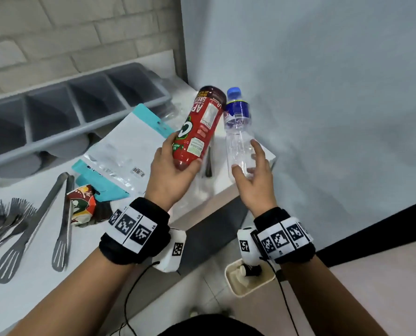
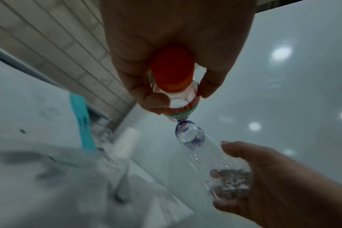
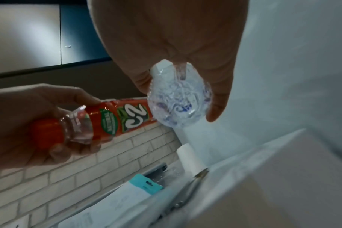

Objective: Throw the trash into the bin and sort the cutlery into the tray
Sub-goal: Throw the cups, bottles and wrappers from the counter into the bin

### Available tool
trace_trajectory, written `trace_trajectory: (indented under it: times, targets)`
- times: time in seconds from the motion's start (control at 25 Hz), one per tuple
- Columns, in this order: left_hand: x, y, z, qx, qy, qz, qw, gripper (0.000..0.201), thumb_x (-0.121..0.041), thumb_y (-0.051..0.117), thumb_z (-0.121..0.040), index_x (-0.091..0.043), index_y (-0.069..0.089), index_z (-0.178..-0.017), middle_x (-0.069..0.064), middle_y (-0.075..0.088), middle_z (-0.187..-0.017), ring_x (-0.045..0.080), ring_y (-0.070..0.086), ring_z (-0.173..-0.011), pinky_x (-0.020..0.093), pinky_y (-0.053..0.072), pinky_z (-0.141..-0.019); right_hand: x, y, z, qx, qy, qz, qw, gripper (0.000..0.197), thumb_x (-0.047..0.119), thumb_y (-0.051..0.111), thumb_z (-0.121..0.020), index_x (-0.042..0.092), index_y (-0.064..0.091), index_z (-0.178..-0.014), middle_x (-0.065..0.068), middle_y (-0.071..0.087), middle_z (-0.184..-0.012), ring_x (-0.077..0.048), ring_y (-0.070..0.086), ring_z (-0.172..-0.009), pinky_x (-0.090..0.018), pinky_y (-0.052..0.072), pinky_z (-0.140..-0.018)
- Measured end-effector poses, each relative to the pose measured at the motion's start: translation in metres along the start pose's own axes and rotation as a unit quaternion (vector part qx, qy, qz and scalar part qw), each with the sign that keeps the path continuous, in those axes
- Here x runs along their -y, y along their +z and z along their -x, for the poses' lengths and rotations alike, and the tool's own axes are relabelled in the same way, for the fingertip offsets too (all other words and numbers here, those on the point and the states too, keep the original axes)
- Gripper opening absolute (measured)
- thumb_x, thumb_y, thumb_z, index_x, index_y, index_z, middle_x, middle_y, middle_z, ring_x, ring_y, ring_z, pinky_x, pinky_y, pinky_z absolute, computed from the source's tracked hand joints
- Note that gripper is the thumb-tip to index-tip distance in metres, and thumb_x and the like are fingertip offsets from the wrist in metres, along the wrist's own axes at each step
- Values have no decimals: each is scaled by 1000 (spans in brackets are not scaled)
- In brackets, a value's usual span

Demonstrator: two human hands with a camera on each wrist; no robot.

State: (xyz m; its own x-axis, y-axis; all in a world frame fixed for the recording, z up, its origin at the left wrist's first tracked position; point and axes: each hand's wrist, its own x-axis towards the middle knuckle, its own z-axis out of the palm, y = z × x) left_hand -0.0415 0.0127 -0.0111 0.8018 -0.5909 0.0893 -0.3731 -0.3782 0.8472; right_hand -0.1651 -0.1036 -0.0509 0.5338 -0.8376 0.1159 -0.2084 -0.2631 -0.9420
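Observation:
My left hand (image 1: pixel 181 154) grips a red-labelled plastic bottle (image 1: pixel 199 127) at its orange cap end (image 2: pixel 172 69), base pointing away and up. My right hand (image 1: pixel 245 156) holds a clear water bottle (image 1: pixel 238 122) with a blue cap by its base (image 3: pixel 176 108), thumb and fingers on either side. Both bottles are in the air side by side above the table's right corner. A small cream bin (image 1: pixel 233 284) stands on the floor below my right wrist. The grey cutlery tray (image 1: pixel 81 132) lies along the brick wall at the back left.
On the white table (image 1: pixel 32 287) lie several forks (image 1: pixel 5 219), two slotted utensils (image 1: pixel 32 229), a crumpled wrapper (image 1: pixel 82 204) and a white and teal pouch (image 1: pixel 124 146). A dark utensil (image 1: pixel 208 166) lies under the bottles. A pale wall (image 1: pixel 323 93) is close on the right.

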Motion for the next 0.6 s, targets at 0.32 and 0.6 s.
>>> trace_trajectory:
  times: [0.32, 0.6]
  targets:
    - [37, 119, 89, 302, -18, 101, 948, 70, -18, 69, -80, -26, 31, -139, -18, 51, -120, -8, 54, -109, 10, 46, -93, -123, -40, 112, -196, 110, 6, 975, 67, 45, 53, -78, 30, 25, -137, -8, 38, -138, -33, 51, -116, -45, 50, -93]
    - [195, 259, 133, 397, -258, -69, 878, 69, -26, 69, -79, -13, 33, -137, 3, 62, -117, 25, 63, -104, 34, 50, -95, -306, 1, 182, -121, 439, -20, 890, 70, 32, 56, -81, 24, 26, -143, -14, 39, -139, -32, 42, -126, -49, 40, -106]
